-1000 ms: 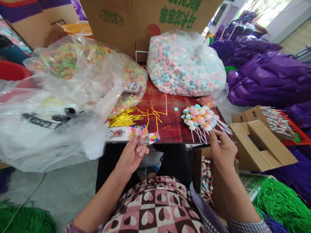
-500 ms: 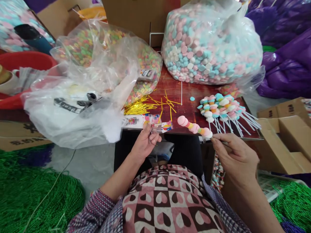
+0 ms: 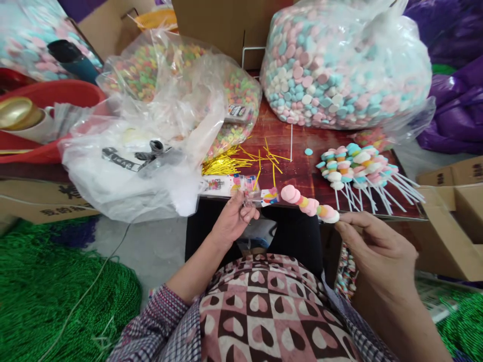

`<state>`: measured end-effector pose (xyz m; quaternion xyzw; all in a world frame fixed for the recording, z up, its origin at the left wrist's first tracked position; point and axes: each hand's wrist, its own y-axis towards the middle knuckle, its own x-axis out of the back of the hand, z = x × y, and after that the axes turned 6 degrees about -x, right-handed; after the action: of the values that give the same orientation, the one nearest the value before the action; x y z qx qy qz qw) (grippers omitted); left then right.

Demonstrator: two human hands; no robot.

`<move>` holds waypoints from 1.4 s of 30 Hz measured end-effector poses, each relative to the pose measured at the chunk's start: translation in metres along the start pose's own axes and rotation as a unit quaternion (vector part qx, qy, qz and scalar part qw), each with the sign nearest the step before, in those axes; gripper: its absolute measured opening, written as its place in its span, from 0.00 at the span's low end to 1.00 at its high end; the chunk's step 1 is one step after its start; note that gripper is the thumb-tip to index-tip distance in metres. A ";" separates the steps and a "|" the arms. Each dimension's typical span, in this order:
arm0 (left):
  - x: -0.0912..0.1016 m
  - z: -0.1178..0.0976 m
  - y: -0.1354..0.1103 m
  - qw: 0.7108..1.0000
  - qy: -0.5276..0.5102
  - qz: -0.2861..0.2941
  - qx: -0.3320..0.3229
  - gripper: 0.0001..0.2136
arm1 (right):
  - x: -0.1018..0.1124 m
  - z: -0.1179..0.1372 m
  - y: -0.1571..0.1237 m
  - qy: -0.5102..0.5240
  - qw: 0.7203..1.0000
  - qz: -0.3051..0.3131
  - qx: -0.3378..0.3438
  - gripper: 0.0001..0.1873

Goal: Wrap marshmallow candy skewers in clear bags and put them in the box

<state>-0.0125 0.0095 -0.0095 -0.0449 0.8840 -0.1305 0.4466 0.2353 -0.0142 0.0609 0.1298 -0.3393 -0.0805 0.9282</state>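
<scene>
My right hand (image 3: 377,249) pinches the stick end of a marshmallow skewer (image 3: 310,205), which points left with pink marshmallows and yellow-orange gummy pieces on it. Between the closed fingers of my left hand (image 3: 237,216) is a clear plastic bag (image 3: 252,195) with a colourful print. The skewer's tip is just right of the bag and outside it. Behind my right hand, a pile of finished-looking skewers (image 3: 362,166) lies on the dark red table (image 3: 279,116), white sticks toward me. Gold twist ties (image 3: 228,162) are heaped and scattered beyond my left hand.
A large bag of pastel marshmallows (image 3: 339,75) stands at the back right, and a bag of ring gummies (image 3: 230,90) at the back left. Crumpled clear plastic (image 3: 139,151) covers the table's left side beside a red basin (image 3: 68,95). Open cardboard boxes (image 3: 449,221) are at the right.
The whole scene has shifted slightly right in view as my head turned. Both hands keep hold of the bag and the skewer, which stay about the same distance apart.
</scene>
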 end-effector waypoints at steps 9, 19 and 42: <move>0.000 0.000 -0.005 0.999 -0.030 0.029 0.006 0.17 | 0.002 -0.006 -0.004 0.011 1.000 0.021 -0.014 0.02; 0.007 -0.004 -0.005 0.998 0.043 0.035 -0.017 0.18 | 0.017 -0.014 0.005 -0.037 0.993 0.097 0.062 0.03; 0.006 -0.043 -0.026 0.842 0.471 0.136 -0.225 0.09 | 0.013 -0.020 0.001 -0.055 0.980 0.189 0.008 0.11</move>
<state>-0.0514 -0.0082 0.0177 0.0437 0.9901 0.1290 -0.0326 0.2583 -0.0125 0.0551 0.0665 -0.4088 0.0923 0.9055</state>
